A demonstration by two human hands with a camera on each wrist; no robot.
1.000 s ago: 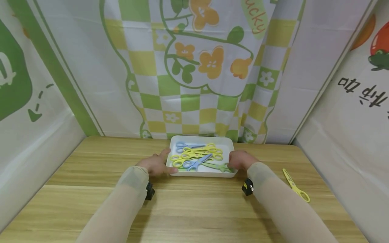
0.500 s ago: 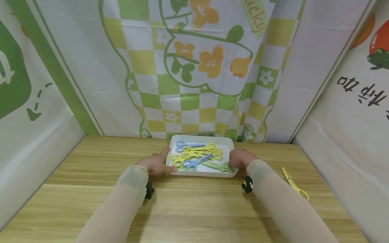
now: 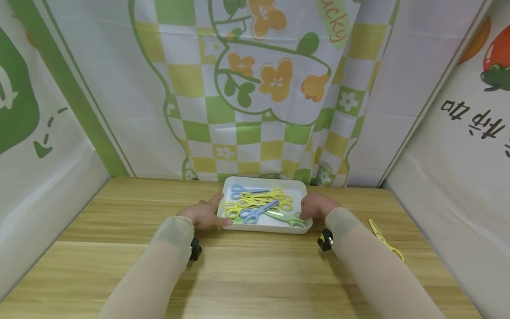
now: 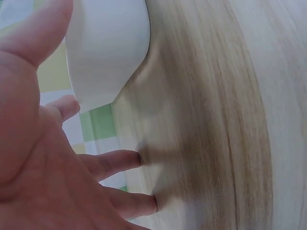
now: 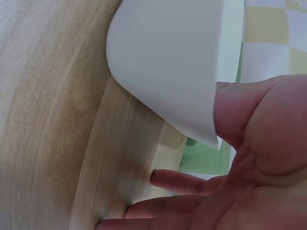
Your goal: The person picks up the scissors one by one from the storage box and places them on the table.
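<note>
A shallow white tray [image 3: 263, 229] stands near the back edge of the wooden table. It holds several pairs of yellow, blue and green scissors, including blue scissors [image 3: 255, 215] on top and green scissors [image 3: 292, 219] at the right. My left hand [image 3: 202, 214] spans the tray's left end, thumb and index finger at the rim, the other fingers spread straight toward the tabletop in the left wrist view. At the opposite end, my right hand [image 3: 316, 206] holds the rim, its thumb hooked over the wall; the thumb tip is hidden. Its other fingers reach the table outside the tray.
One pair of yellow scissors [image 3: 385, 240] lies apart on the right of the table [image 3: 255, 274]. Behind the tray hangs a green and yellow checked cloth [image 3: 260, 133]. White printed walls [image 3: 458, 177] rise along both sides.
Both hands stay at the tray's ends, and the scissors and tray keep their places. The head view shifts very slightly.
</note>
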